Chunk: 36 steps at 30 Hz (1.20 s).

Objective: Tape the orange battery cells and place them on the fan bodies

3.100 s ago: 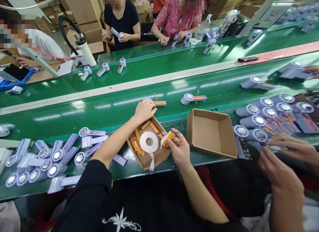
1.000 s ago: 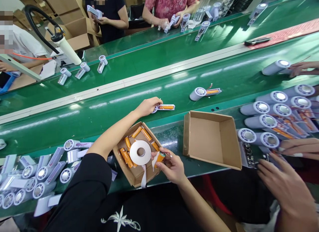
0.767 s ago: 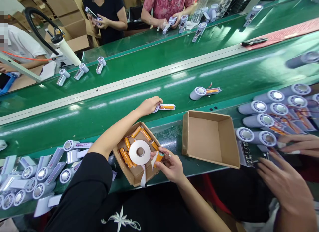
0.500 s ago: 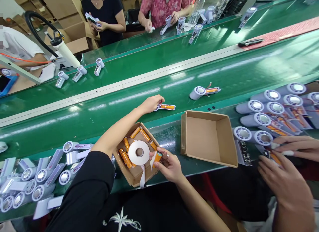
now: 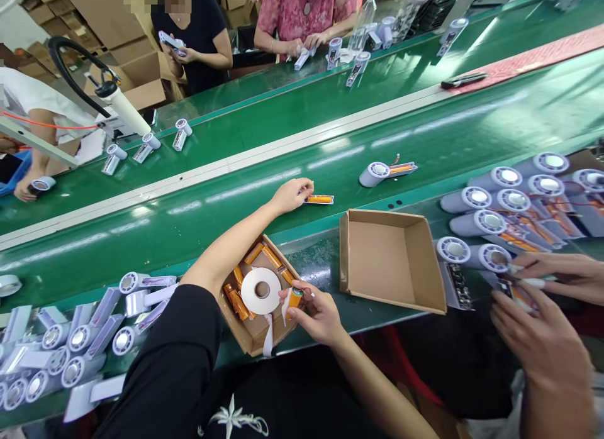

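My left hand point(image 5: 291, 195) reaches out over the green conveyor belt point(image 5: 189, 200) and closes on a small lilac fan unit with an orange battery point(image 5: 318, 199) in its handle, lying on the belt. My right hand point(image 5: 315, 312) pinches an orange battery point(image 5: 294, 298) with a strip of white tape on it, right beside the small cardboard box point(image 5: 255, 335). That box holds several orange batteries and a white tape roll point(image 5: 260, 290).
An empty cardboard box point(image 5: 393, 263) sits to the right. Another fan unit point(image 5: 377, 173) lies farther along the belt. Lilac fan parts are piled at left point(image 5: 80, 338) and right point(image 5: 509, 206). A co-worker's hands point(image 5: 542, 313) work at right; other people sit across the far belt.
My view has drifted slightly; my left hand stays on the fan unit on the belt, now slightly farther right. My right hand keeps the taped battery beside the box.
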Tool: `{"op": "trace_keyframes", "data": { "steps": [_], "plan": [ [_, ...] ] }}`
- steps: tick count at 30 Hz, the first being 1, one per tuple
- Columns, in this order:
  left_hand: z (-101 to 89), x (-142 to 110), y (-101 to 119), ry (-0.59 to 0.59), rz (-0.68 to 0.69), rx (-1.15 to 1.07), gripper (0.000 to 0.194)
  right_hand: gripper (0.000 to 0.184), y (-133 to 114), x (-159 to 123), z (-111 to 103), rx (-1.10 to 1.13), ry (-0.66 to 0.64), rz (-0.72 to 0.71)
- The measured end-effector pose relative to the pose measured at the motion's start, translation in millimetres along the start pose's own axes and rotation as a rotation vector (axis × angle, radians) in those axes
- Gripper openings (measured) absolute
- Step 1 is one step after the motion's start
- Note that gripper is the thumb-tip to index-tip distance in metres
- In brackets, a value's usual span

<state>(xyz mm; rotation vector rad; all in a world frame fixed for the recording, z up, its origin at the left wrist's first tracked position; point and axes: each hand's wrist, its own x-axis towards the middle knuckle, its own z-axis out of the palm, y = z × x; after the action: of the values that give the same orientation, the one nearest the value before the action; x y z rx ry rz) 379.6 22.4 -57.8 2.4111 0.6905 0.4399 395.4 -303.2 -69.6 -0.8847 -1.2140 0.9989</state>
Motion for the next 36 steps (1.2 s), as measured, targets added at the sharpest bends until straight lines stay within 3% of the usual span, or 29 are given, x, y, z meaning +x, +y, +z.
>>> {"op": "trace_keyframes", "data": {
  "steps": [3,7,9,13,17,20,22,24,26,29,31,34,36],
  "plan": [
    [1.1,5,-1,0.028,-0.025,-0.045,0.016,0.047,1,0,0,-0.033,-0.006,0.011],
    [2.4,7,1,-0.058,0.108,0.019,0.024,0.046,-2,2,0,-0.052,-0.009,-0.021],
    [5.2,9,1,-0.058,0.109,0.021,0.021,0.047,-3,3,0,-0.052,-0.007,-0.045],
    [12.2,13,-4,0.034,-0.047,-0.123,0.024,0.049,-4,4,0,-0.046,-0.014,-0.064],
    [14.5,19,-12,0.092,-0.138,-0.283,0.026,0.047,0,2,0,-0.025,-0.019,0.009],
    [6.9,22,-12,0.075,-0.237,-0.303,0.029,0.047,2,2,1,0.006,-0.012,0.055],
    [-7.4,12,-6,0.060,-0.281,-0.218,0.045,0.046,2,1,2,0.037,-0.003,0.092],
    [-30.9,-17,1,0.065,-0.243,-0.072,0.055,0.045,2,0,2,0.070,0.016,0.141],
    [-61.5,-69,11,0.092,-0.172,0.059,0.049,0.044,3,0,2,0.103,0.049,0.177],
    [-106.7,-184,30,0.131,-0.186,0.196,0.035,0.047,7,4,2,0.130,0.086,0.189],
    [-126.6,-268,43,0.078,-0.260,0.296,0.028,0.050,9,7,3,0.117,0.091,0.193],
    [-133.8,-365,57,-0.035,-0.354,0.463,0.029,0.053,10,12,4,0.091,0.097,0.195],
    [-125.7,-397,63,-0.060,-0.428,0.556,0.032,0.055,10,15,4,0.084,0.109,0.191]
  ]
}}
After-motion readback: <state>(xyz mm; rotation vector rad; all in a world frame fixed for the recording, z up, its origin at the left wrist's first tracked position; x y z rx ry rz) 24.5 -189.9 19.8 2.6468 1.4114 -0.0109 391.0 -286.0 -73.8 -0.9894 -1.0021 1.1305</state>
